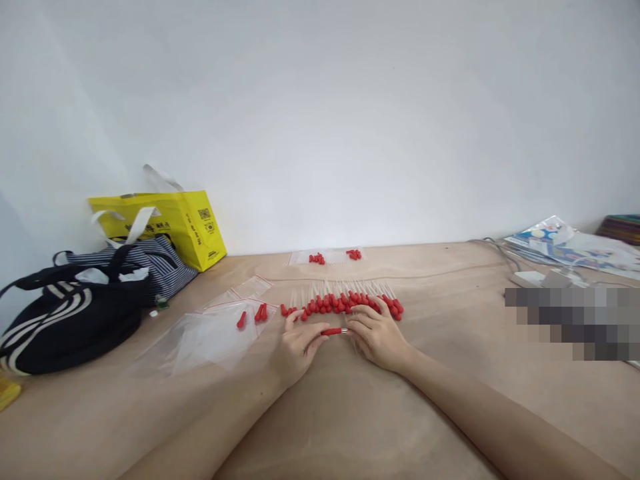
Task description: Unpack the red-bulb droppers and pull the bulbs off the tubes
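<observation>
"What is nearest on the tabletop (310, 413)?"

"The two hands. The left hand (300, 347) pinches a red bulb (332, 331) between thumb and forefinger, just in front of a row of droppers (336, 307). The right hand (377, 333) has its fingers bent at the bulb's shiny end (345, 331); whether they pinch it or just touch it, I can't tell."

"What could spoil it there?"

"A crooked push, I'd say: the shiny end could slip aside or come loose. Squeezing too hard might buckle the bulb, if it's as soft as it looks."

"Which way does it point?"

"Its long axis runs crosswise, left to right and nearly level, with the shiny end towards the right hand."

"And just beyond?"

"The row, close to the fingers. A careless knuckle could roll some out of line. Their bulbs face the person, and their thin clear stems point away."

"To the left?"

"Three loose red bulbs (241, 320) on clear bags (215, 337), lying mostly lengthwise away from the person. A tug on the plastic could send them rolling."

"Farthest off?"

"Two small red clusters (317, 259) on clear plastic (334, 259) near the wall, too small to judge closely."
</observation>
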A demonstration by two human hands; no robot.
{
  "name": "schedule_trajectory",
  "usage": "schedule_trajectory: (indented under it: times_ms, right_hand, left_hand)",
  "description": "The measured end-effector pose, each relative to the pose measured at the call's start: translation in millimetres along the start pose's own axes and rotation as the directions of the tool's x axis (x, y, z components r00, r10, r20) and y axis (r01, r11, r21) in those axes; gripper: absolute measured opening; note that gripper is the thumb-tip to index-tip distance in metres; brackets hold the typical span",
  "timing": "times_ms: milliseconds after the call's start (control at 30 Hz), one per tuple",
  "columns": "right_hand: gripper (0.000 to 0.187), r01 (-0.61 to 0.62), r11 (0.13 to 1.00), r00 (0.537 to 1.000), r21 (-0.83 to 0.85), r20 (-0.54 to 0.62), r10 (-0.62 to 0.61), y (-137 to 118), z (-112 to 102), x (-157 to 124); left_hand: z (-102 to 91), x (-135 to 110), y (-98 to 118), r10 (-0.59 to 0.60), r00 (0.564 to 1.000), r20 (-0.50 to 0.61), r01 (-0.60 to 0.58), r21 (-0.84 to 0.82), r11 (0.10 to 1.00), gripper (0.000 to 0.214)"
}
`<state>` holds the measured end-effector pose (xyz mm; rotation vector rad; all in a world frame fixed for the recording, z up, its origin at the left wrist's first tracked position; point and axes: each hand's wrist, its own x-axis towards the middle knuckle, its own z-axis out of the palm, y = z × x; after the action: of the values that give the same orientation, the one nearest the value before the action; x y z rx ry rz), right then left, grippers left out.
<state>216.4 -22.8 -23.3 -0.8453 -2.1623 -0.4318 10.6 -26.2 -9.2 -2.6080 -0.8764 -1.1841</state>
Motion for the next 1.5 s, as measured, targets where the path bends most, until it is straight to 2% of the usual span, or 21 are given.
schedule_trajectory:
  times_ms: [200, 367, 633, 833, 933, 1167, 1500]
  right_hand:
    - [0.016, 0.049, 0.998, 0.998, -0.049, -0.028, -0.05, -0.6, -0.9, -1.7]
    - [0.021, 0.084, 0.992, 0.995, -0.097, -0.042, -0.088, 0.7, -0.9, -2.4]
    - [0.026, 0.149, 0.983, 0.985, -0.111, -0.075, -0.157, -0.8, 2.0, -2.4]
    - [0.024, 0.2, 0.974, 0.975, -0.109, -0.079, -0.209, -1.8, 0.7, -3.0]
    - [0.024, 0.225, 0.968, 0.969, -0.11, -0.08, -0.234, -2.1, -1.2, -1.9]
    - [0.023, 0.218, 0.969, 0.971, -0.117, -0.074, -0.228, -2.7, -1.9, -1.7]
    - [0.025, 0.189, 0.978, 0.977, -0.085, -0.082, -0.196, -2.7, 0.1, -3.0]
  left_hand:
    - [13.5, 7.1, 4.2, -0.007, 0.997, 0.074, 0.004, 0.044, 0.999, 0.023]
    - [22.1, 8.1, 3.3, -0.003, 0.998, 0.068, -0.001, 0.054, 0.999, 0.023]
    - [17.8, 5.9, 3.7, 0.06, 0.998, 0.028, -0.063, 0.111, 0.992, 0.022]
    - [12.4, 3.8, 3.2, 0.046, 0.994, 0.095, -0.061, 0.157, 0.986, 0.021]
    - [11.3, 3.1, 3.2, 0.047, 0.995, 0.092, -0.06, 0.144, 0.988, 0.021]
    - [8.3, 4.6, 6.5, 0.02, 0.993, 0.117, -0.037, 0.146, 0.989, 0.027]
    - [7.2, 4.8, 6.7, 0.053, 0.996, 0.066, -0.062, 0.139, 0.988, 0.027]
